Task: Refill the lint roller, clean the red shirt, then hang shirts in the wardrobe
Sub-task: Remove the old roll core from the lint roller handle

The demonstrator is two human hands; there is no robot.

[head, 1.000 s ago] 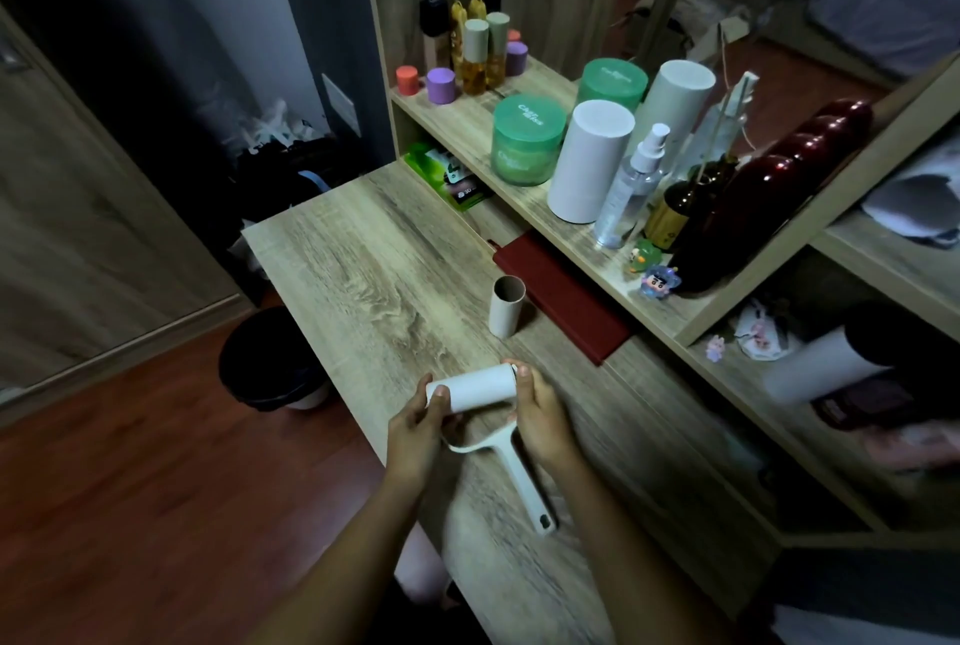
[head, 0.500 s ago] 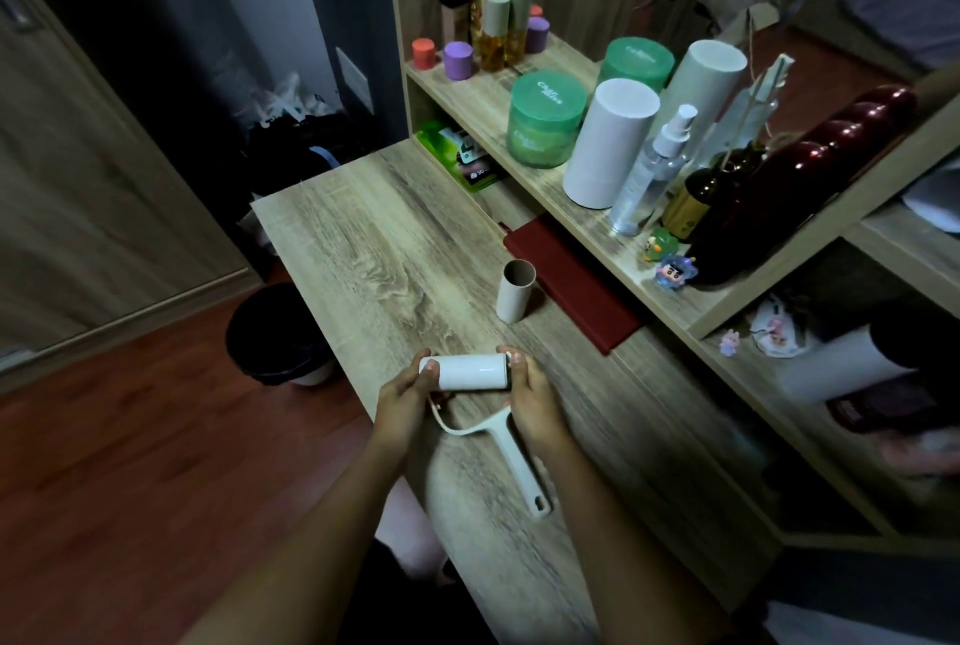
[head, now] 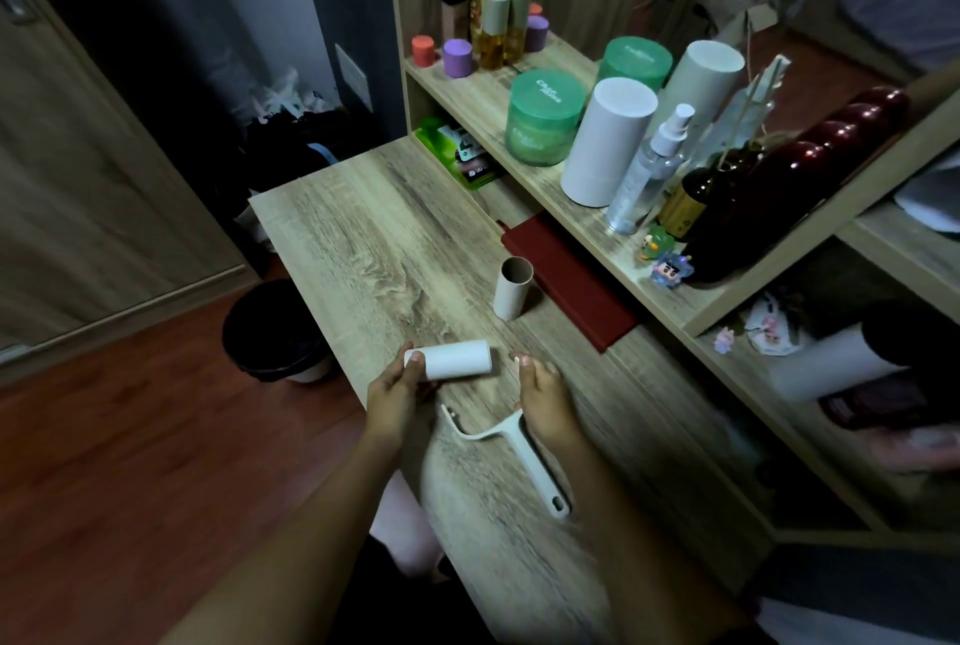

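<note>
lint roller handle [head: 530,462] on wood-grain desk [head: 363,239]; black bin [head: 270,332] on red-brown floor [head: 130,462].

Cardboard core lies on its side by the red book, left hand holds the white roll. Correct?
Not quite. The head view shows the cardboard core standing upright, open end up, not lying on its side. The rest holds: it is by the red book, and the left hand holds the white roll.
</note>
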